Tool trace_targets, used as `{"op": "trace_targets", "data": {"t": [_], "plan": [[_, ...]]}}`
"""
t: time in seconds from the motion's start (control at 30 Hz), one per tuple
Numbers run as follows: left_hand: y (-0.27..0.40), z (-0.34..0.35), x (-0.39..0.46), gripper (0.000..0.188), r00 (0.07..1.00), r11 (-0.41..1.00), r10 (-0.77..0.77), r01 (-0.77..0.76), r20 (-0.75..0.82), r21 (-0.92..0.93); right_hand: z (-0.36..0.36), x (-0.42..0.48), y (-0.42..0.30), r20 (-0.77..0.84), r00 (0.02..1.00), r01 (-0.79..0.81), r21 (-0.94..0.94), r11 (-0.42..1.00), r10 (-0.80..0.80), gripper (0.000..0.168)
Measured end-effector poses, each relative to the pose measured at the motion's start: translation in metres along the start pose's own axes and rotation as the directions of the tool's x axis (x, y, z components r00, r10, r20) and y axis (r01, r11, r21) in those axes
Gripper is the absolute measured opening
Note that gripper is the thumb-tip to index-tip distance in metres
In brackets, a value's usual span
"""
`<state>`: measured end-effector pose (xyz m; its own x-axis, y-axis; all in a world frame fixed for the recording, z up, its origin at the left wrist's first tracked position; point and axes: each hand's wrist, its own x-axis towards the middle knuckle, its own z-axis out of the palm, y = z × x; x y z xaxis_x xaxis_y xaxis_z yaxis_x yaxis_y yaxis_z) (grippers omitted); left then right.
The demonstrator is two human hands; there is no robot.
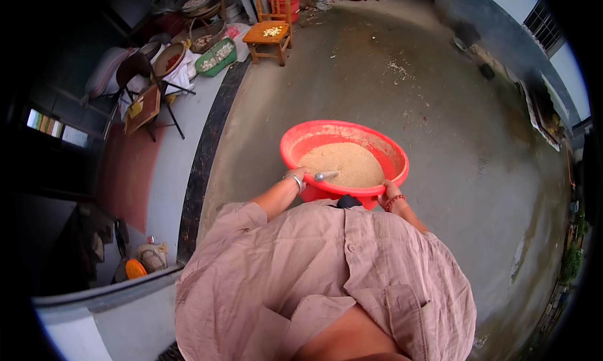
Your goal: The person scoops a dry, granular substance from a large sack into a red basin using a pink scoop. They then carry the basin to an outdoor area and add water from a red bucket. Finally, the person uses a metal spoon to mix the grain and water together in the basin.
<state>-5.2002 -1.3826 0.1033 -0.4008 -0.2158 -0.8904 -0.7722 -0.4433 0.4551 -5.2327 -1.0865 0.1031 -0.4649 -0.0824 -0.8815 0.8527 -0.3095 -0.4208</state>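
A red plastic basin [400, 159] is held in front of my body, its near side close to my shirt. Tan meal or bran [351, 158] fills its lower part. The handle of a scoop or similar utensil [325, 176] sticks out of the meal near the left rim. My left hand [297, 174] grips the basin's near-left rim, a silver bracelet at its wrist. On the near-right rim my right hand [391, 191] has hold, with a red bead bracelet. Fingers under the rim are partly hidden.
Wet concrete floor [452, 125] spreads ahead and right. A wooden chair [267, 31] bearing pale pieces stands ahead left, before a red bucket [288, 5]. At left are a green basket [215, 57], a folding chair [143, 102] and a dark floor strip [207, 139].
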Motion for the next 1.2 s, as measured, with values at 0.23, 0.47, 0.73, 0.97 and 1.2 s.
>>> {"op": "trace_targets", "data": {"t": [0.23,0.47,0.73,0.97,1.2], "plan": [[0.143,0.075,0.065,0.012,0.999,0.999,0.042,-0.042,-0.025,0.032,0.044,0.095,-0.119,0.028,0.999,0.021,0.1,0.995,-0.023,0.017],[0.29,0.149,0.139,0.009,0.999,0.999,0.036,-0.036,-0.005,-0.016,0.109,0.176,-0.281,0.014,0.999,0.035,0.014,0.999,-0.035,0.016],[0.415,0.214,0.246,0.011,0.999,0.996,-0.048,0.047,-0.011,-0.075,0.171,0.282,-0.424,-0.009,1.0,0.021,0.025,0.999,-0.021,0.014],[0.594,0.287,0.339,0.014,0.997,1.0,0.014,-0.013,-0.077,0.02,0.255,0.373,-0.564,-0.112,0.993,-0.018,0.096,0.995,0.029,0.014],[0.717,0.318,0.396,0.01,0.998,1.0,0.003,-0.004,-0.059,-0.02,0.319,0.44,-0.665,-0.019,0.999,0.028,0.142,0.989,-0.025,0.014]]}}
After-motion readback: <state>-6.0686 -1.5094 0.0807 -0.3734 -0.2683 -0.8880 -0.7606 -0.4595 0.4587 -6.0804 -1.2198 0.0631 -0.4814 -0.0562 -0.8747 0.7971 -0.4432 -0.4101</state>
